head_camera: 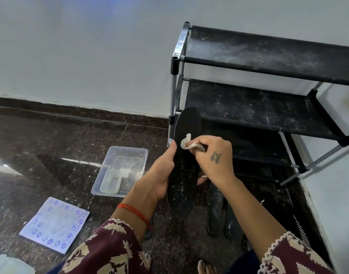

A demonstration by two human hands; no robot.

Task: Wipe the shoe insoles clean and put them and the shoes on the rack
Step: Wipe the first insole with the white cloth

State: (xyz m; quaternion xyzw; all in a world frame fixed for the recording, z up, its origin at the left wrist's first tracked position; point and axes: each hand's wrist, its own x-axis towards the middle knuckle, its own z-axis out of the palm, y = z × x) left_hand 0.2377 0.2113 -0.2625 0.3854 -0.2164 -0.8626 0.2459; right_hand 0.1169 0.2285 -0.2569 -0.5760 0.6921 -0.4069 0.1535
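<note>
We've got the black insole (pixel 184 165) held upright in front of the rack (pixel 268 107): left hand (pixel 159 175) grips its left edge, right hand (pixel 213 157) pinches a white cloth (pixel 189 144) against its upper face. White specks cover its lower half. Two more insoles (pixel 221 212) lie on the floor just right of it. Clear tub (pixel 120 171) and patterned sheet (pixel 55 224) sit left. Rack shelves dusty.

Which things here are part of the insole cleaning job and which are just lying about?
Job: insole in left hand (insole), cloth in right hand, two insoles on floor, rack.
Lying about: clear tub, patterned sheet.
</note>
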